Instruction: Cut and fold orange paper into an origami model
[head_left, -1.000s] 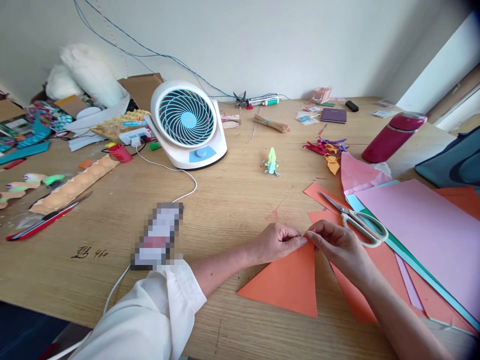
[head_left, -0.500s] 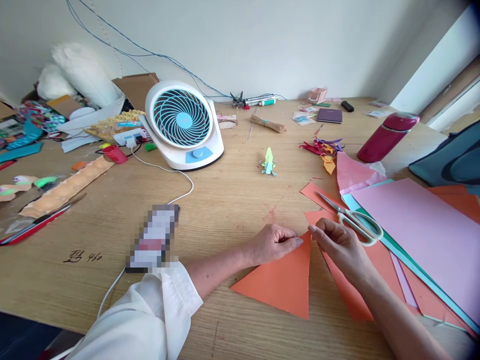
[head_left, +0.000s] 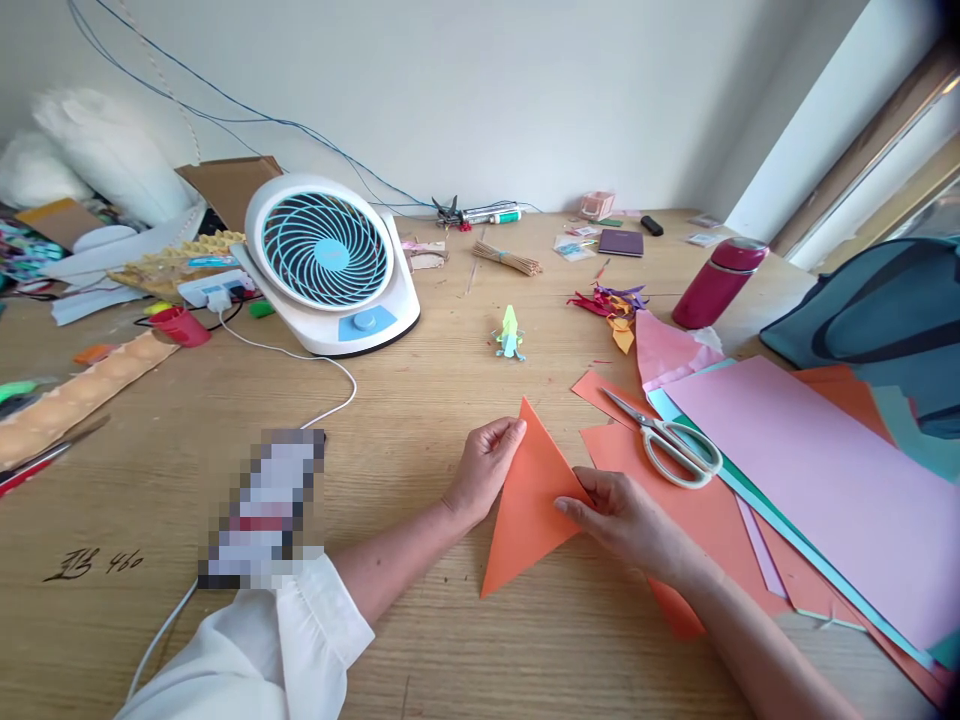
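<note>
Plainly flat and thin, a triangle of smooth orange paper (head_left: pixel 525 500) is held slanted over the wood-grained bench (head_left: pixel 412 420), one sharp corner pointing away. The left hand (head_left: pixel 480 468) pinches its left edge near that tip, thumb and fingers pressed together; the right hand (head_left: pixel 626 520) grips the right corner, thumb across the front. Metal scissors (head_left: pixel 648 421) with pale looped handles lie on orange sheets (head_left: pixel 716 540) beyond.

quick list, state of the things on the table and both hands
orange paper triangle: held in both hands
left hand: pinching near its top tip
right hand: pinching its right corner
scissors: closed, lying on paper sheets
bottle: capped, standing
stick bundle: tied
fan: whether running, cannot tell
</note>
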